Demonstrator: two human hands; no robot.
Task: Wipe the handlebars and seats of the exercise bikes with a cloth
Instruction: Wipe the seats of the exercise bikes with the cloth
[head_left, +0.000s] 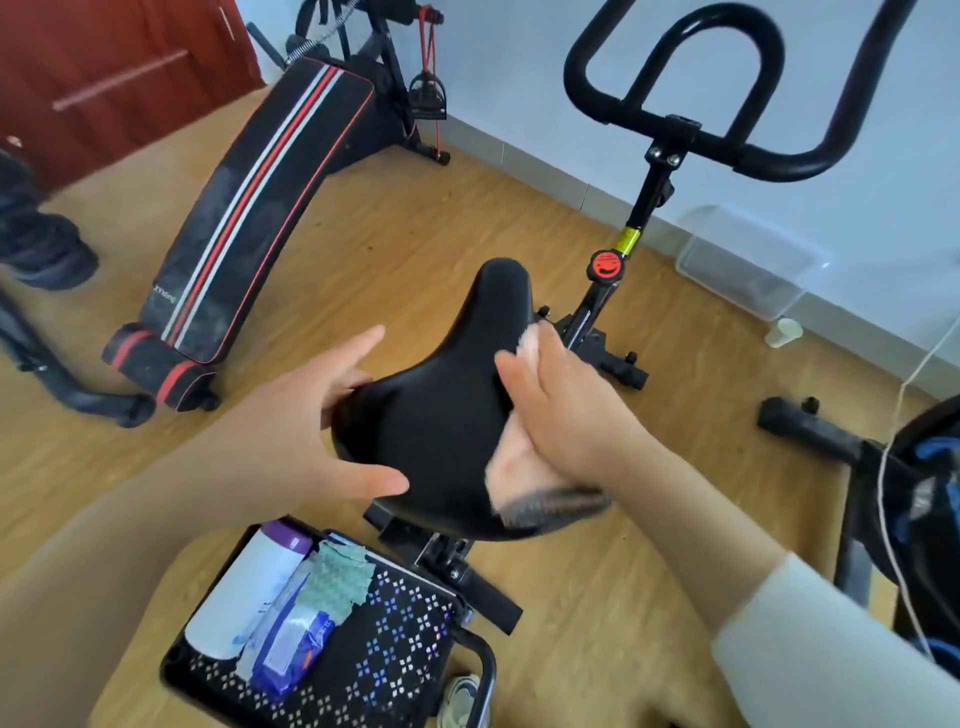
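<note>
The black bike seat sits at the centre of the view, nose pointing away from me. My right hand presses a pink and grey cloth flat against the seat's right side. My left hand steadies the seat's left edge, thumb on top near the rear and fingers spread along the side. The black handlebars stand beyond the seat at the upper right, with nothing touching them.
A black mesh basket below the seat holds a white bottle, a wipes pack and a green cloth. A sit-up bench lies to the left, a clear plastic box by the wall, another machine at the right edge.
</note>
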